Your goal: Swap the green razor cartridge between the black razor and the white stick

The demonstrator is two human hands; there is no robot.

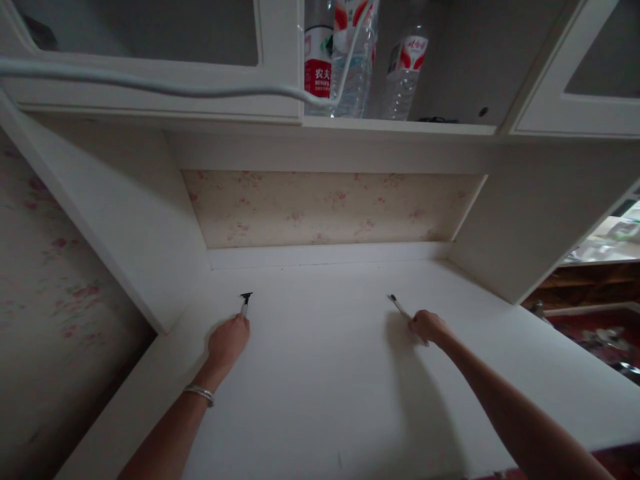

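Razor with a black, T-shaped head and a pale handle points toward the back of a white counter, at the left of the work area, in the left hand of a person whose two bare arms reach forward. The left hand is curled around the handle, its back turned up and its fingertips hidden from view. A silvery bracelet circles the wrist.

Well apart to the right, the right hand pinches a slender toothbrush-like tool, its dark tip angled up and to the left and its lower end showing below the fingers. Whether either head touches the surface cannot be told. A soft shadow falls on the counter beneath the right arm.

Behind, a strip of floral wallpaper shows between white side panels. Overhead, three clear plastic bottles with red-and-white labels stand on an open shelf, beside a pale cabinet door. A thick white cable runs across the door and bends upward in front of the bottles. At far right, reddish items beyond the counter are blurred.
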